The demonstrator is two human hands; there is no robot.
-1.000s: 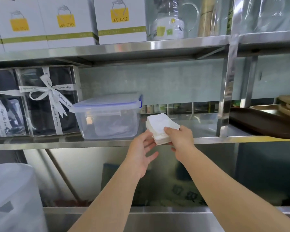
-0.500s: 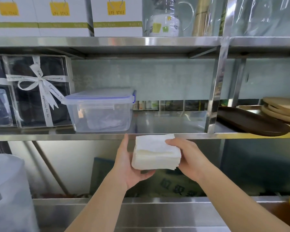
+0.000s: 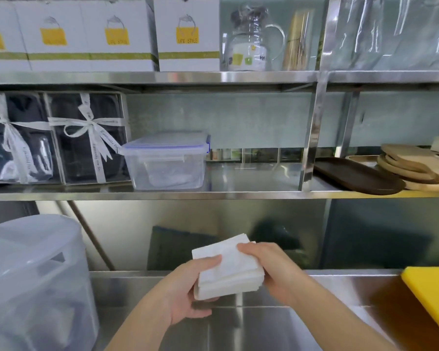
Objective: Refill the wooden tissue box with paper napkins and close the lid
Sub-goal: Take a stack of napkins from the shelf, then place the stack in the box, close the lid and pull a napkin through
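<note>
A thick stack of white paper napkins is held between both hands, low in the middle of the view, above a steel counter. My left hand cups the stack from below and the left, thumb on top. My right hand grips its right side, fingers over the top edge. The wooden tissue box is not in view.
A steel shelf above carries a clear lidded plastic container, ribboned gift boxes, a dark oval tray and round wooden boards. A big translucent bin stands at left; a yellow board lies at right.
The napkin stack came off the middle shelf and has moved down toward the counter. My left hand went from open beside it to gripping it from below.
</note>
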